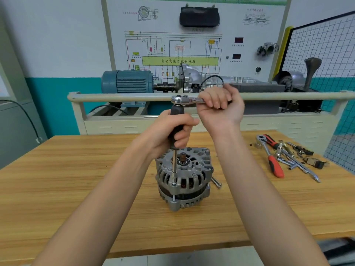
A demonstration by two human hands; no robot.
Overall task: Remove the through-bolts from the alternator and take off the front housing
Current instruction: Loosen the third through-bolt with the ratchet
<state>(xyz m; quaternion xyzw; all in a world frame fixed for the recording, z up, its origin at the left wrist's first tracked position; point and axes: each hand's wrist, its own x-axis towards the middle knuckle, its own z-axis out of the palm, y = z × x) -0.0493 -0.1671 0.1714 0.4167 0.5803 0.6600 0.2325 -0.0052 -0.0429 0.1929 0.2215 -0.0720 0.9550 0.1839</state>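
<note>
Right hand (219, 104): upper centre of frame, fingers curled round the handle of a chrome ratchet (180, 99), which lies level.

Left hand (171, 133): just below and left of the right, wrapped round the black grip of an upright driver extension (175, 129) whose top meets the ratchet head. Its steel shaft runs down to a through-bolt (173, 184) at the alternator's near left edge.

Alternator (184, 177): centre of frame, standing on end on the table, shaft stub uppermost, grey ribbed housing, copper windings visible through the slots. A loose bolt (216, 182) lies against its right side.

Wooden table (76, 189): light plank top across the lower frame. Right of centre, well apart from the alternator, a second ratchet with red-and-black handle (269, 156), chrome extension bars (299, 164) and small dark parts.

Room: beyond the table, a cream trainer bench (115, 123) carrying a blue electric motor (126, 81) coupled to a gearbox; behind it a white wiring-diagram board (192, 35). Wire mesh panel (322, 47) at upper right. Wall white above, teal below.
</note>
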